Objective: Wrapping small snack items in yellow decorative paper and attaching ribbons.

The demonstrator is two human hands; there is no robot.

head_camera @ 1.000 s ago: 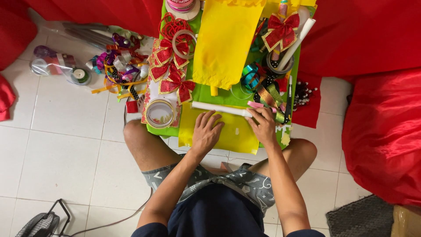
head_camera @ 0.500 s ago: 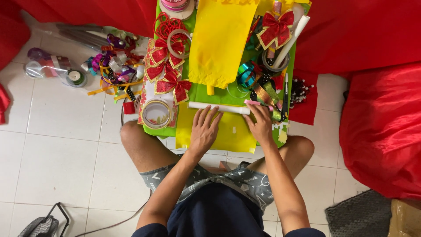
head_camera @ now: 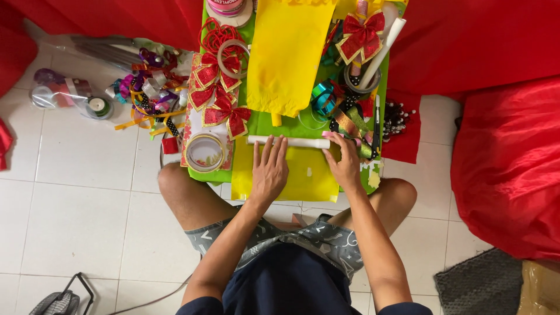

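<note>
My left hand (head_camera: 269,171) lies flat, fingers together, on a yellow sheet (head_camera: 306,178) spread at the near edge of a green board (head_camera: 265,125). Its fingertips reach a white paper tube (head_camera: 289,142) lying crosswise on the sheet. My right hand (head_camera: 345,163) rests on the tube's right end with the fingers curled over it. A second yellow sheet (head_camera: 289,52) lies farther back on the board.
Red glitter bows (head_camera: 217,96) and a tape roll (head_camera: 204,153) sit left of the sheet. Ribbon spools (head_camera: 344,114) and another bow (head_camera: 359,35) crowd the right. Loose ribbons (head_camera: 149,93) lie on the white tile floor. Red cloth (head_camera: 507,169) bulks at the right.
Both hands have slid a little away from me along the yellow sheet, and the white tube has rolled with them. The left fingers have drawn together.
</note>
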